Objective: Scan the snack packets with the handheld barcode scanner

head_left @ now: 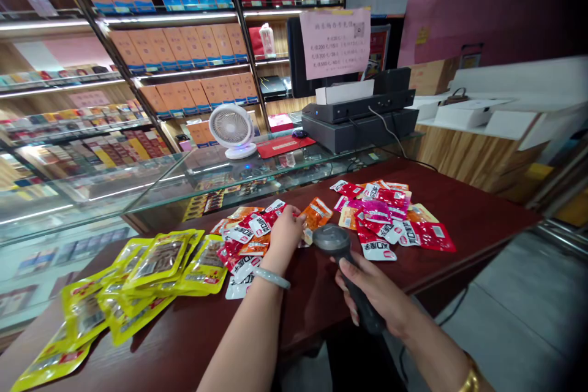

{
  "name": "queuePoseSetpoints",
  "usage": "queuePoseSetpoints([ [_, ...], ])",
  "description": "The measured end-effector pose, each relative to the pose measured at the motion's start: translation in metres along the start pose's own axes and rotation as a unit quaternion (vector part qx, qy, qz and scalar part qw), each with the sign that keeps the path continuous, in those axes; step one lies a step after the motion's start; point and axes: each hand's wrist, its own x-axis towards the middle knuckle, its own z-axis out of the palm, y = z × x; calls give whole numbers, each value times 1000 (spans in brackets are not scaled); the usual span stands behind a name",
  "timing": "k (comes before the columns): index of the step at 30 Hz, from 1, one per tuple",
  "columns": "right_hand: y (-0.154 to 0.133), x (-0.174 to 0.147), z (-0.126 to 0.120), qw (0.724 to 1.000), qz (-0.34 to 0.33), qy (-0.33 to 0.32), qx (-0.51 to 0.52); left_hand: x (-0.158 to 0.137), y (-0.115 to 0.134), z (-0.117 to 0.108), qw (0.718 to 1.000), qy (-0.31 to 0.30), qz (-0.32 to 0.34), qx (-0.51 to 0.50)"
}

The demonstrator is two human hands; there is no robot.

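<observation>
Packets (377, 209) on table (482, 208), fan (231, 127) behind

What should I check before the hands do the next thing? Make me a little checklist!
1. Right grip wrapped around the barcode scanner: ok.
2. Scanner lined up with a barcode: cannot tell; this view doesn't show where it aims.
3. Left grip firmly on the orange packet: cannot tell; the contact is hidden.
4. Yellow packets neatly stacked: not ok; they overlap in a loose heap.
5. Right-hand pile of small packets fully on the table: ok.
</observation>
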Motion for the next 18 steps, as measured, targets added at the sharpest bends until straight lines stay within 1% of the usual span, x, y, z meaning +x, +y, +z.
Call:
queuePoseSetpoints([
  [3,6,0,4,1000,1,-15,5,1,-1,-24,994,-5,-17,107],
  [6,10,0,5,1000,-2,-22,9,2,-5,-48,981,1,-47,186],
  [8,10,0,3,1000,-6,-17,20,2,-9,-57,973,16,-64,222],
  [9,10,-1,1,1000,-10,-11,27,2,-10,-59,969,26,-61,238],
  [12,8,-3,-7,998,-29,5,48,-2,-10,-56,957,90,-21,276],
  [15,7,-10,-16,998,-44,20,45,-8,-1,-45,946,160,19,282],
  [16,6,-13,-19,998,-49,22,40,-10,3,-40,946,170,36,275],
  [18,5,-21,-25,998,-54,26,36,-16,12,-28,950,169,83,249],
])
